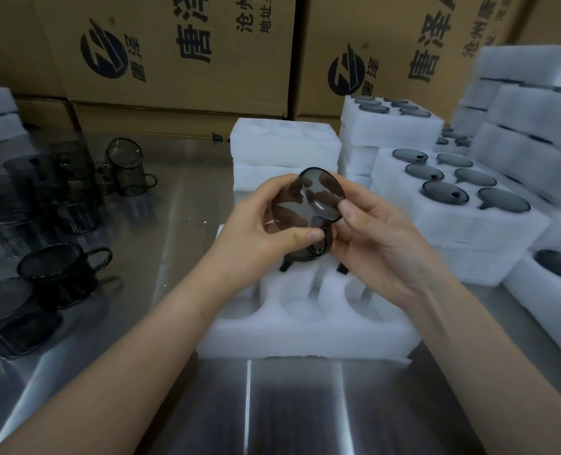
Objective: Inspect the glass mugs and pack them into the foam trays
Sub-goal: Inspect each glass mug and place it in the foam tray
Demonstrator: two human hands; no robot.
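Left of me, loose dark glass mugs (65, 274) stand on the shiny steel table (174, 224), not yet packed.

My left hand (266, 224) is curled round the wall of the smoky grey glass mug (308, 198) I am checking, with the thumb lying near its loop handle (325, 239). The mug is in the air between both hands, above the white foam tray (305, 333). It is tipped so one round end faces me.

My right hand (381, 238) pinches the edge of that end, thumb in front and fingers behind. Both forearms come in from low in the view, converging on the mug.

Handling, as I judge it: rigid, smooth, slick on bare skin, breakable at rim and handle, and light enough for one hand. The best hold is a wrap round the wall with the handle as second purchase, never the thin edge alone.

The tray foam looks soft, and its near round pockets are vacant.

Further right, a filled white foam tray (469, 224) holds six mugs, apart from my hands.
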